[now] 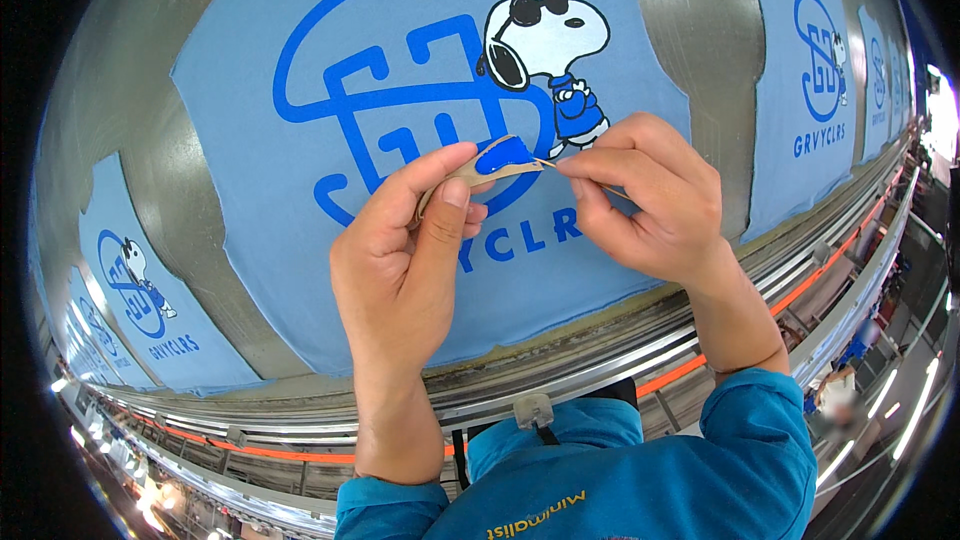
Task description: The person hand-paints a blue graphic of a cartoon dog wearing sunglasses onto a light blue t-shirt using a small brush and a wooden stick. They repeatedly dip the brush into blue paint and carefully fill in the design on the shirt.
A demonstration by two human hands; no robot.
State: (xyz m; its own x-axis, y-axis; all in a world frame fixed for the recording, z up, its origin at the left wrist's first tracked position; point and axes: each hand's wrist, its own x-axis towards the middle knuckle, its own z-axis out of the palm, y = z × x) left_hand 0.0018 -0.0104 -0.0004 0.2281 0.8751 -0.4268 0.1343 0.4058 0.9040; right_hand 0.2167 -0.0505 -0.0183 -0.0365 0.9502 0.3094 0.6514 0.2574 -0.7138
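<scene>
My left hand (400,250) pinches a small folded piece of tan card or tape (517,174) between thumb and fingers. A blob of glossy blue ink (503,154) lies on that piece. Between the fingertips of my right hand (660,195) is a thin wooden stick (615,190); its tip meets the card's right end, beside the ink. Both hands are above a light blue fabric panel (260,185), which carries a dark blue line emblem (400,93), lettering partly covered by my hands, and a printed white cartoon dog (572,35) with sunglasses.
The panel lies flat on a long grey table (700,35). More printed panels lie to the left (150,280) and right (800,90). Metal rails and an orange strip (670,378) run along the table's near edge, close to my body. Another person (835,395) is blurred at far right.
</scene>
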